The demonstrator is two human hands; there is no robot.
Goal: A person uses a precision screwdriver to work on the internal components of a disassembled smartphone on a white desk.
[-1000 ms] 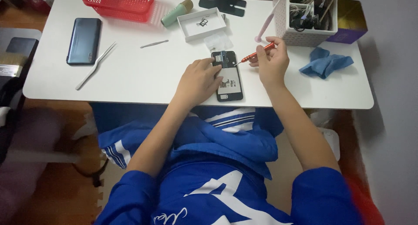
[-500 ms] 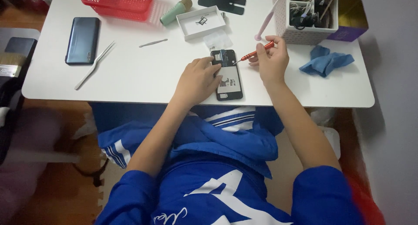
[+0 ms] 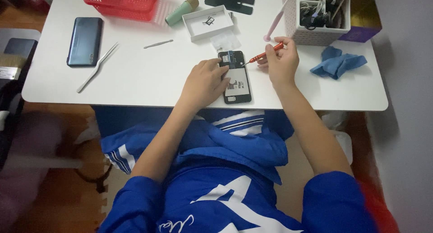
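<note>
An opened black phone [image 3: 237, 79] with its back cover off lies on the white table [image 3: 149, 79] near the front edge. My left hand [image 3: 205, 82] rests on the phone's left side and pins it down. A red-handled screwdriver [image 3: 266, 52] is pinched in my right hand [image 3: 282, 61]; its tip points left and down at the top right of the phone.
A dark blue phone [image 3: 84, 41] and metal tweezers [image 3: 97, 67] lie at the left. Behind are a red basket [image 3: 119, 1], a green tube [image 3: 180, 11], a white tray [image 3: 209, 22] and a black back cover [image 3: 229, 0]. A white organiser [image 3: 318, 16] and blue cloth [image 3: 338, 64] sit right.
Both hands stay in place on the phone and the screwdriver. The view has shifted only slightly.
</note>
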